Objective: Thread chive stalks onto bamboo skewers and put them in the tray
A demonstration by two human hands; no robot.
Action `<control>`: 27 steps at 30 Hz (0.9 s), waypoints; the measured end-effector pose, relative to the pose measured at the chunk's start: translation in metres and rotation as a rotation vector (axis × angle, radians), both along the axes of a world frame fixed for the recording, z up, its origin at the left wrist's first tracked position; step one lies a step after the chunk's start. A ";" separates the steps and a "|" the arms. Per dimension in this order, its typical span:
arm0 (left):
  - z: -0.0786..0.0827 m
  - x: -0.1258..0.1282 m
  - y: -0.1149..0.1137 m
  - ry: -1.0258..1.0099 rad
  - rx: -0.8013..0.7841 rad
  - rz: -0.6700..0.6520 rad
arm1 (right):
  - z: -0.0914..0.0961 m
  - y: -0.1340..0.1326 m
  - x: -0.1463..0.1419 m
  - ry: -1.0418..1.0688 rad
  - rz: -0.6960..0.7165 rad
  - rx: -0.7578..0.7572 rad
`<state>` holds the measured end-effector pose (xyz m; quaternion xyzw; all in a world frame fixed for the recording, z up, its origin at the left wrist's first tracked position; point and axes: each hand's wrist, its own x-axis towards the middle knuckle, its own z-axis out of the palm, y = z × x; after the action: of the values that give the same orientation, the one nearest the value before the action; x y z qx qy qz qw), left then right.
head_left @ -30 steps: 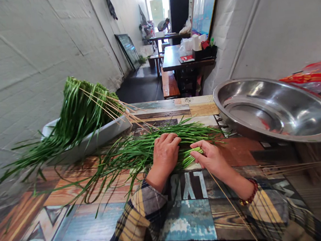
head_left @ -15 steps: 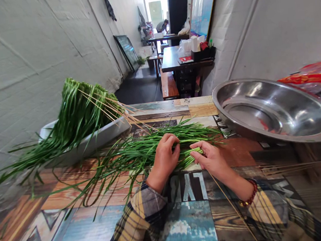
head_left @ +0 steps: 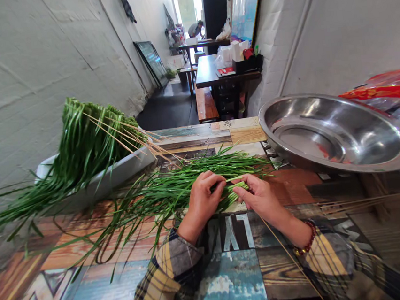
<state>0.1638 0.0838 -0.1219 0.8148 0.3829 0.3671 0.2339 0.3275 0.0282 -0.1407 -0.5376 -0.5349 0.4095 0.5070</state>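
Note:
A loose pile of garlic chives [head_left: 168, 186] lies across the patterned table, with leaves trailing left and pale stems to the right. My left hand [head_left: 204, 199] is closed in a pinch at a chive stalk [head_left: 234, 180], whose pale end reaches toward the right fingers. My right hand [head_left: 261, 198] is shut on a small bunch of chive stems [head_left: 239, 187] and a thin bamboo skewer [head_left: 288, 254], which slants down to the right below the palm. The skewer's tip is hidden among the stems and fingers.
At left, a white tray [head_left: 117, 172] bears a thick stack of chives [head_left: 89, 137] threaded on several skewers. A steel basin [head_left: 368, 129] stands at right. More skewers [head_left: 368, 202] lie below it. Behind are another table [head_left: 208, 69], a bench [head_left: 206, 104] and a bent-over person [head_left: 195, 29].
A pale chive stalk now stretches from my left fingers to my right fingertips. My hands have come a little closer together. The whole view has shifted slightly.

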 end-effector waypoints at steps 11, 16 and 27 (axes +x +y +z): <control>-0.002 0.000 -0.001 -0.086 0.009 0.034 | 0.002 -0.001 -0.001 -0.038 -0.012 -0.050; -0.003 0.000 -0.002 -0.067 -0.011 0.000 | 0.001 -0.001 -0.001 -0.040 -0.027 -0.038; 0.001 0.003 -0.004 -0.103 -0.032 0.004 | 0.002 -0.002 -0.002 -0.037 -0.025 -0.027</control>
<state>0.1664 0.0796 -0.1208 0.7902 0.3779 0.4028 0.2656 0.3257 0.0264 -0.1387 -0.5585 -0.5319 0.4005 0.4948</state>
